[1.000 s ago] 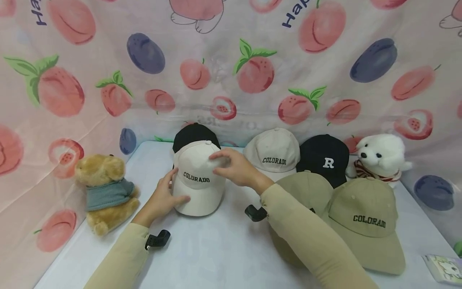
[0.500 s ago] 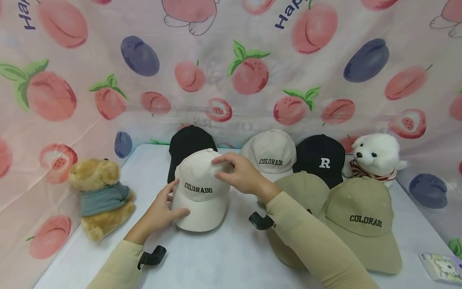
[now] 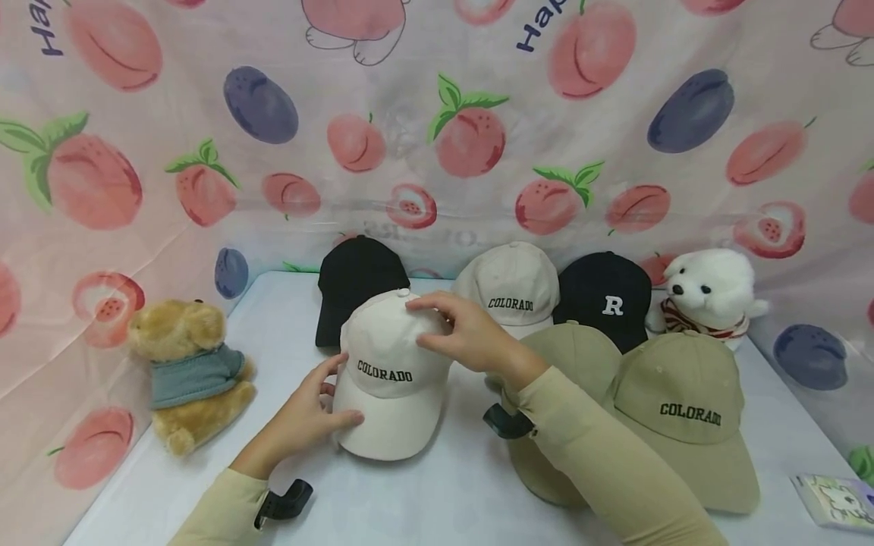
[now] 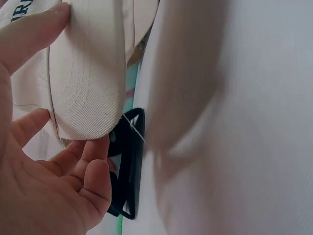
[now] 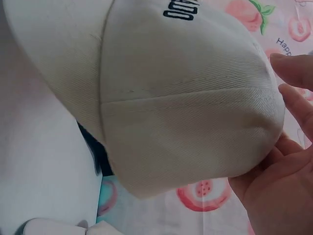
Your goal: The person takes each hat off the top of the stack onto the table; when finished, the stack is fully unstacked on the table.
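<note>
An off-white baseball cap lettered "COLORADO" is between both hands, its brim toward me. My left hand pinches the side of the brim, thumb on top; in the left wrist view its other fingers curl at the brim's edge. On the crown's upper right, my right hand grips the cap, with several fingers bent behind the crown in the right wrist view. Just behind it sits a black cap, partly hidden.
To the right stand a light grey cap, a black "R" cap and two khaki caps. A teddy bear sits left; a white plush seal is back right. A small printed packet lies at the right edge.
Both hands have brought the off-white cap toward me and slightly right, away from the black cap, more of which now shows. The other caps and plush toys stay put.
</note>
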The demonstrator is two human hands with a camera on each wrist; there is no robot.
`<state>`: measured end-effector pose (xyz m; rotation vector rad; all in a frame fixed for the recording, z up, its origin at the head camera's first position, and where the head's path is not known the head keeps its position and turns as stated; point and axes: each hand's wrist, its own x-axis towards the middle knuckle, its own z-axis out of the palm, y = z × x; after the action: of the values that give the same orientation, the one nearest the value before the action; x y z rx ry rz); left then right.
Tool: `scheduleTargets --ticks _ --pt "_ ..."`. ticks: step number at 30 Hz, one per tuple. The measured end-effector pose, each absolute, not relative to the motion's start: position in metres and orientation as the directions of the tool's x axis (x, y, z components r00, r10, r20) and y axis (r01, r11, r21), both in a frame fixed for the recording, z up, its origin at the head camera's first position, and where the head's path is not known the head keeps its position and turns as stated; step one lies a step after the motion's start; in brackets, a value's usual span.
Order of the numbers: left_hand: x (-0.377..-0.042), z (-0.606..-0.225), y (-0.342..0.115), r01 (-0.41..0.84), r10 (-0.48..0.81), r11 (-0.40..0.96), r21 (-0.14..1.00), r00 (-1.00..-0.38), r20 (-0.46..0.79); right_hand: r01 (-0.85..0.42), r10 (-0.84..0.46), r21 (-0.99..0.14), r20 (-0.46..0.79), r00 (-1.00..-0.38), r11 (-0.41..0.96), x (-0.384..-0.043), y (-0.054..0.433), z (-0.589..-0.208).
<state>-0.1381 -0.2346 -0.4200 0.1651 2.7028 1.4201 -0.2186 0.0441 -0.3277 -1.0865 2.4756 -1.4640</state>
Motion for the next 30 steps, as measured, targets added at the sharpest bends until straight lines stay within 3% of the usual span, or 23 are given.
scheduleTargets --ticks 8,13,30 --pt "-0.135 -0.418 -0.225 0.058 0.156 0.553 0.831 -0.987 -0.035 -0.511 -0.611 -0.825 0.281 -0.74 0.24 -0.22 0.05 -0.329" --pt "-0.131 -0.417 -0.221 0.069 0.191 0.535 0.842 -0.981 -0.041 -0.472 -0.587 -0.843 0.25 -0.77 0.259 -0.22 0.052 -0.328" --pt "-0.123 -0.411 -0.209 0.078 0.227 0.522 0.849 -0.973 -0.051 -0.459 -0.575 -0.833 0.221 -0.788 0.31 -0.222 0.063 -0.329"
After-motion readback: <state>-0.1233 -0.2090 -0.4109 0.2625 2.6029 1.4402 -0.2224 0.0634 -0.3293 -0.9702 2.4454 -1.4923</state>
